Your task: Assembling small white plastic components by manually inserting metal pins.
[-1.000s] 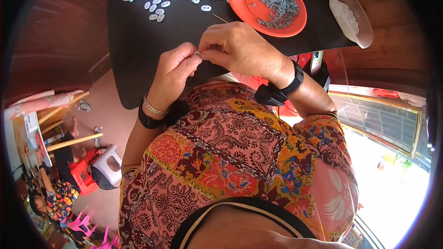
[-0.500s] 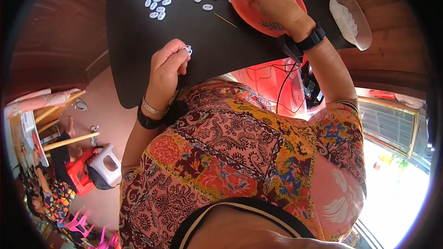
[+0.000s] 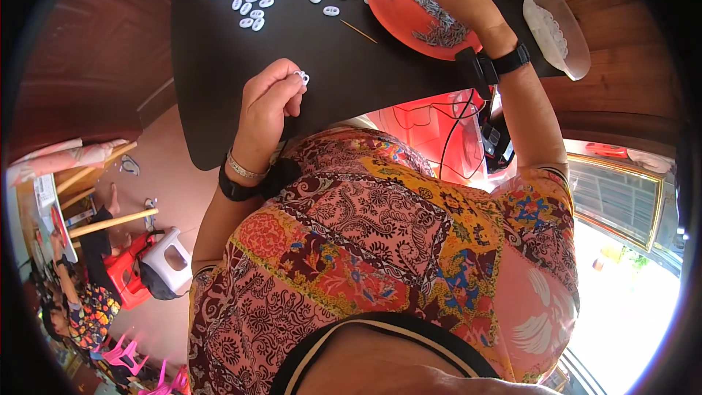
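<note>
Now, in the head view, the left hand (image 3: 270,102) has its fingers pinched tight on a little white piece (image 3: 304,78) above the black counter (image 3: 219,88). The right hand (image 3: 468,0) is over the red plate (image 3: 393,14) of small grey bits (image 3: 442,33); I cannot tell if its curled fingers hold one. A thin stick (image 3: 358,31) lies just beside the plate.

Smooth white plastic pieces (image 3: 331,11), smooth orange plastic plate (image 3: 387,9), metallic-looking grey bits (image 3: 443,34), matt black tabletop (image 3: 219,73), wooden stick (image 3: 358,31)
</note>
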`<state>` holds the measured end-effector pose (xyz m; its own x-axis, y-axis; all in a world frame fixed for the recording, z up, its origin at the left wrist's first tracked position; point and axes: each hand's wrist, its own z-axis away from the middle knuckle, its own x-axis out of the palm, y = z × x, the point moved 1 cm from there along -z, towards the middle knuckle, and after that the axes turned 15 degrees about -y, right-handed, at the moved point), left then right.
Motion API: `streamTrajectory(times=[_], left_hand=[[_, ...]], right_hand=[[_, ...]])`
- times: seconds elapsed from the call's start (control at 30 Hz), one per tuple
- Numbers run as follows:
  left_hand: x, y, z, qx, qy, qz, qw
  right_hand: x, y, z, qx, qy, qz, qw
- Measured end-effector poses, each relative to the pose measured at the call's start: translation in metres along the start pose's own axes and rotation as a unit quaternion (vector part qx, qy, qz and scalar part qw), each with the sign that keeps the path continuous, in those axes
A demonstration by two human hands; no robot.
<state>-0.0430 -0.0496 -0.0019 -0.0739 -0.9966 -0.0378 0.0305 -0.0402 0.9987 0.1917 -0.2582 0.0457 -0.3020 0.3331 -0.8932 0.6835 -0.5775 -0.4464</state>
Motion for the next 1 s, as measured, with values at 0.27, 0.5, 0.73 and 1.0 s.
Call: streamTrajectory(times=[0.27,0.5,0.73,1.0], left_hand=[[0.001,0.002,-0.003,-0.011,-0.007,0.002,1.000],[0.000,0.004,-0.003,-0.010,-0.011,-0.004,1.000],[0.000,0.008,-0.003,0.001,0.006,-0.011,1.000],[0.003,0.025,-0.001,0.094,0.026,-0.046,0.994]], right_hand=[[0.005,0.009,0.004,-0.032,-0.019,-0.112,0.993],[0.008,0.007,0.006,-0.012,0.047,0.067,0.997],[0.005,-0.010,0.014,-0.042,0.039,-0.024,0.998],[0.034,-0.092,0.027,-0.195,-0.144,-0.366,0.898]])
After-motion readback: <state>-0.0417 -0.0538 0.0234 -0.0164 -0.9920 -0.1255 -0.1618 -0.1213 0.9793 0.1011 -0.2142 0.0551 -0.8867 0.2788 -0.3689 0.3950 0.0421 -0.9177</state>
